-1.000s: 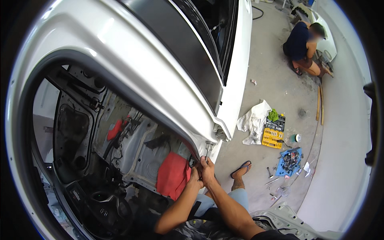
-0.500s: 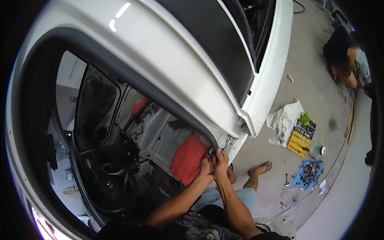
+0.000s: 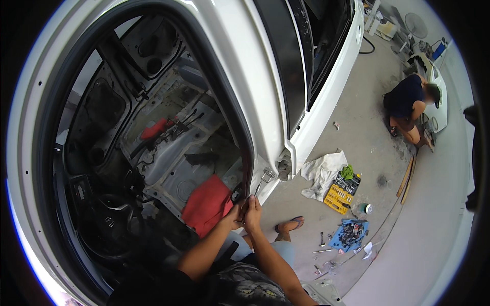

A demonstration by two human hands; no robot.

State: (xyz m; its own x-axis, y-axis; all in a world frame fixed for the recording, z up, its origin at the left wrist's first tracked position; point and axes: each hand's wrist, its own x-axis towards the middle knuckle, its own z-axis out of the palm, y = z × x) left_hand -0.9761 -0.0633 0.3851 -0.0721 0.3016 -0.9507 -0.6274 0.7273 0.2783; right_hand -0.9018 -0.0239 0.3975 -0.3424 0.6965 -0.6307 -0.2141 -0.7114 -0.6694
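Our left hand (image 3: 235, 217) and right hand (image 3: 251, 214) are together, fingers curled beside one long black rubber seal (image 3: 247, 145); we cannot tell whether they grip it. Dull and smooth, the seal curves up from them around the white metal door frame (image 3: 258, 97). Just above our hands is one silvery metal loop (image 3: 267, 176); left, one red cloth (image 3: 208, 205); farther right, one open yellow-and-black tool case (image 3: 338, 199).
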